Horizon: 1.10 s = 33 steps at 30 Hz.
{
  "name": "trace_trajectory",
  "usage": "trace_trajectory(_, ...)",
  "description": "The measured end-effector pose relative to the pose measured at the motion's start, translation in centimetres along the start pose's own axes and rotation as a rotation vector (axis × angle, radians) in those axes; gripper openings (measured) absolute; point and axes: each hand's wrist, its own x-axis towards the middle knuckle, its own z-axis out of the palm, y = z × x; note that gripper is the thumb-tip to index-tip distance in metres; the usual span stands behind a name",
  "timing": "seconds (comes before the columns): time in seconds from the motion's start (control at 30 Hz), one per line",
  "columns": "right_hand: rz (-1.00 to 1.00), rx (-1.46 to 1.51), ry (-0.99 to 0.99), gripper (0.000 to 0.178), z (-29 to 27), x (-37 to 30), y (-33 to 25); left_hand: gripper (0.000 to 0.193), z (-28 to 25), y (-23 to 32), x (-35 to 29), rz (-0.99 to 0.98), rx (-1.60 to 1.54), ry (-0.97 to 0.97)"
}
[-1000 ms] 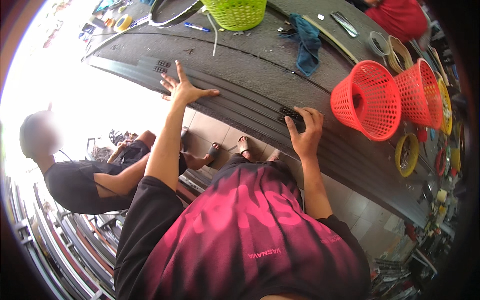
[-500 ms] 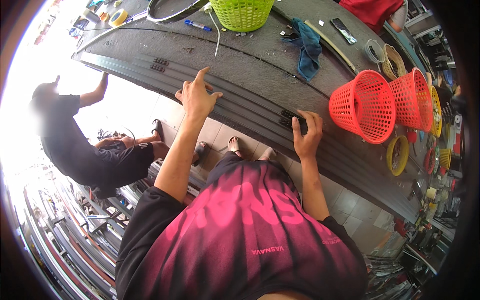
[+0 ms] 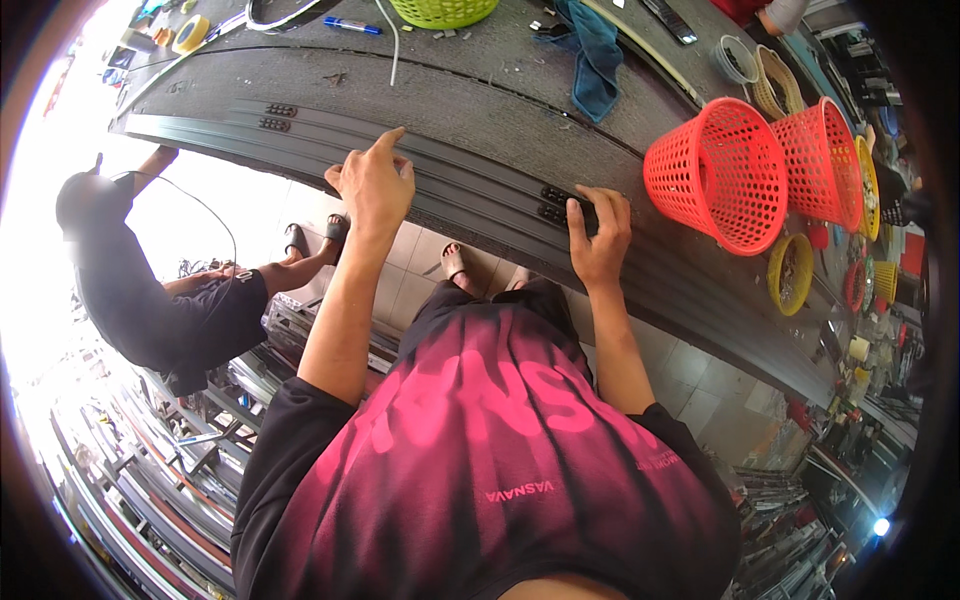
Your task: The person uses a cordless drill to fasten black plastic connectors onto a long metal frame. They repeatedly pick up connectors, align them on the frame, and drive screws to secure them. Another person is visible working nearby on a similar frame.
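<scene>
Long dark grey grooved metal profiles (image 3: pixel 460 186) lie side by side along the near edge of the workbench. My left hand (image 3: pixel 374 190) rests over them near their middle, index finger stretched out and thumb apart, holding nothing. Farther right, my right hand (image 3: pixel 602 232) is over the profiles with fingers bent and thumb spread from them. Right beside its thumb sits a pair of small black slotted pieces (image 3: pixel 553 213) on the profiles. Another pair of black pieces (image 3: pixel 277 124) sits toward the profiles' left end. Whether my right fingertips touch a black piece is unclear.
Red perforated baskets (image 3: pixel 712 180) stand at the right, beside a yellow basket (image 3: pixel 790 275). A green basket (image 3: pixel 443 12), blue cloth (image 3: pixel 596 85) and blue marker (image 3: pixel 352 25) lie farther back. A co-worker (image 3: pixel 150 280) crouches at left, near stacked metal bars (image 3: pixel 150 480).
The whole view has shifted, so the bench and baskets appear higher and farther left. My hands keep nearly the same places over the profiles. The co-worker's head and arm have shifted slightly.
</scene>
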Motion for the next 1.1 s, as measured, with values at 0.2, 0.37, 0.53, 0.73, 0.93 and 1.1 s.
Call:
trace_trajectory(0.2,-0.002,0.024,0.020,0.021,0.0,-0.2,0.4,0.036,0.9,0.7,-0.7,0.085,0.053,0.105)
trace_trajectory(0.37,-0.022,0.069,0.010,0.022,0.0,0.0,0.7,0.030,1.4,1.2,-1.6,0.033,0.132,0.146)
trace_trajectory(0.53,-0.027,0.110,0.002,0.025,-0.1,-0.2,1.0,0.039,1.8,2.9,-2.7,-0.052,0.208,0.109)
trace_trajectory(0.73,0.001,0.223,-0.051,0.029,-0.6,-0.1,1.5,0.107,1.3,7.5,-4.0,-0.119,0.343,-0.038)
trace_trajectory(0.93,-0.015,0.311,-0.079,0.029,-1.7,0.4,1.8,0.170,2.2,11.8,-5.3,-0.179,0.280,-0.248)
trace_trajectory(1.1,0.003,0.317,-0.121,0.030,-2.0,0.4,2.1,0.182,3.5,12.8,-5.9,-0.206,0.250,-0.362)
